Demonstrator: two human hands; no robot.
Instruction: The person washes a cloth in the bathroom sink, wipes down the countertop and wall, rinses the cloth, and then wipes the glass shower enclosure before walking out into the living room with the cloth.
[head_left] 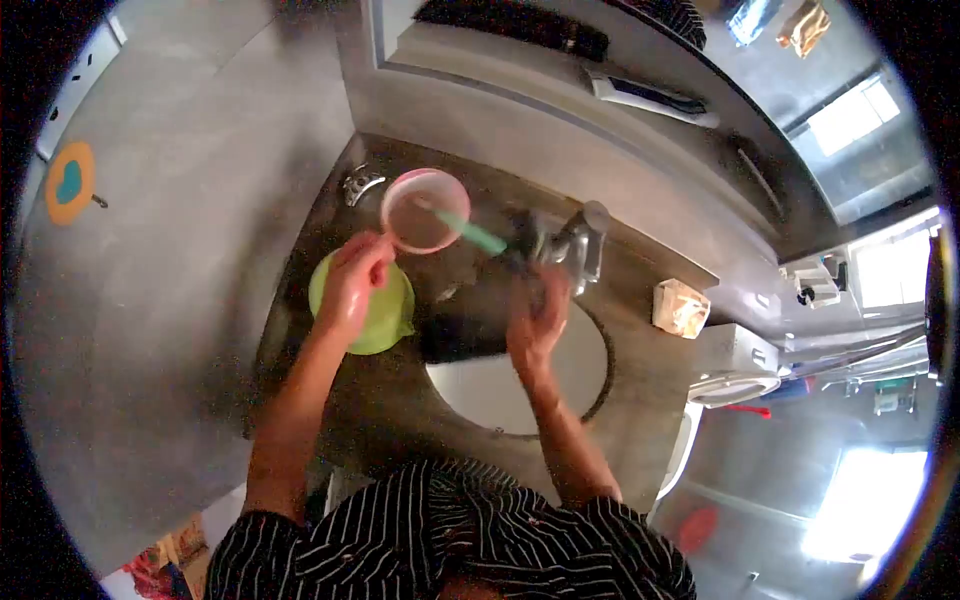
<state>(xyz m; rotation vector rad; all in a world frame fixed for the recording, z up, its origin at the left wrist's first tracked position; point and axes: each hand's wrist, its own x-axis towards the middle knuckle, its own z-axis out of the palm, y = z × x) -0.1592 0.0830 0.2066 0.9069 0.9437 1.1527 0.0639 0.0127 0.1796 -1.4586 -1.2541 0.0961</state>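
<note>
In the upper middle of the frame, the left hand point(360, 275) pinches the near edge of the cup point(425, 210) in a narrow grip. The cup is round, with a smooth pink rim and a paler wall, its mouth facing the camera. A slim, straight green stick point(482, 237) slants from the cup's mouth toward the right hand point(540, 310), whose fingers are blurred beside a dark shape; how wide they are, or what they hold, I cannot tell.

Under the left hand is a lime-green bowl point(385, 318), round with a small pointed lip. Just right of the dark shape, a shiny metal faucet point(590, 245) stands close to the right hand, above the glossy white oval sink point(480, 392) at center. The brownish counter point(400, 400) looks mottled. A metal fitting point(362, 186) sits left of the cup; a crumpled packet point(682, 307) lies to the right of the faucet.
</note>
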